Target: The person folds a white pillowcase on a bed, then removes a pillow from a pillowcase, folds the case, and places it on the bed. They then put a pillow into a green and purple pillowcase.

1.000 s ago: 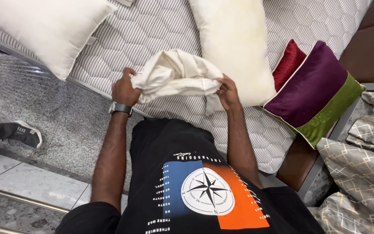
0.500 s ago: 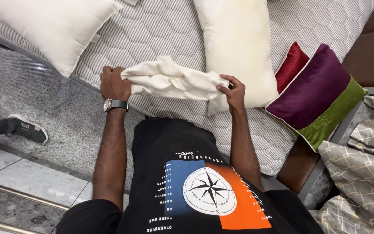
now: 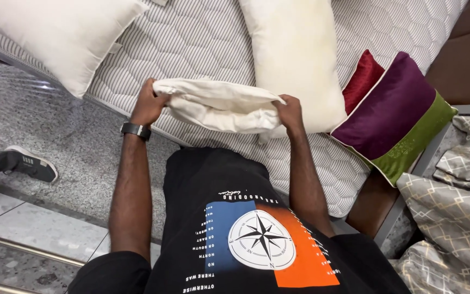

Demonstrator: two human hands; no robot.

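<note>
Pillowcase (image 3: 218, 103) in both hands' closed fingers (image 3: 147, 97)

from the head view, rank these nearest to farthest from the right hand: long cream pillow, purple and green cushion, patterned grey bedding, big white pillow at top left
Measured from the right hand:
1. Long cream pillow, right beside the hand on the mattress.
2. Purple and green cushion, further right, at the mattress edge.
3. Big white pillow and patterned grey bedding, on opposite sides, too close to call.
</note>
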